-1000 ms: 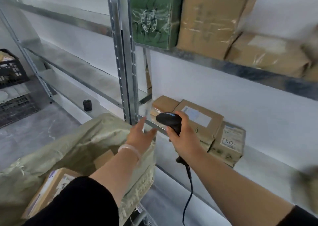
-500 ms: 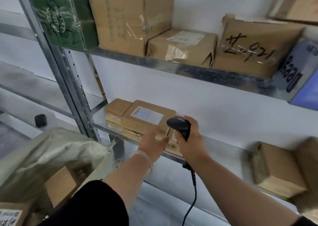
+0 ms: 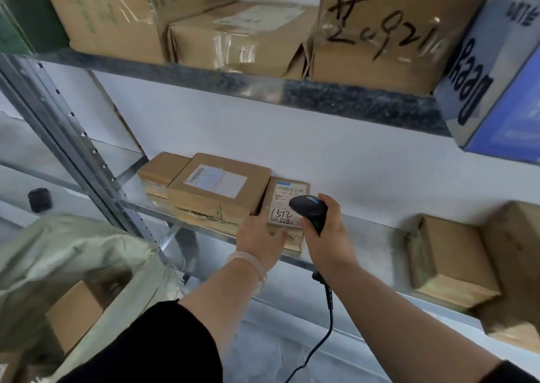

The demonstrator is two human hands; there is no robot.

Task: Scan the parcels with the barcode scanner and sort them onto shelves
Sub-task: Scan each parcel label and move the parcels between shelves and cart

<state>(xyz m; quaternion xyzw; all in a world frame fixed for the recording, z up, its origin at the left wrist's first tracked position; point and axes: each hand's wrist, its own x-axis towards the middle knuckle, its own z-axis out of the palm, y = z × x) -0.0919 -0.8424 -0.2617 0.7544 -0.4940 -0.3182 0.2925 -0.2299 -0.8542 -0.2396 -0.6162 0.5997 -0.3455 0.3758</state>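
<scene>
A small brown parcel (image 3: 287, 191) with a white label marked "1512" lies on the middle metal shelf (image 3: 368, 236). My left hand (image 3: 258, 239) holds its near left corner, thumb across the front face. My right hand (image 3: 328, 238) grips a black barcode scanner (image 3: 308, 207) just above the parcel's label, and its cable (image 3: 328, 321) hangs down below my wrist. A larger labelled parcel (image 3: 219, 190) and a smaller one (image 3: 162, 169) sit to the left on the same shelf.
The upper shelf (image 3: 263, 87) carries several brown boxes, one of them scrawled (image 3: 382, 29), and a blue box (image 3: 508, 90). A pale green sack (image 3: 67, 254) at the lower left holds more boxes (image 3: 73, 315). Another brown box (image 3: 450, 260) sits at the right. A slotted upright post (image 3: 76, 146) stands at the left.
The view has swung right and closer to the shelves. My left hand has reached forward from open air onto the "1512" parcel. The scanner has come over that parcel's label.
</scene>
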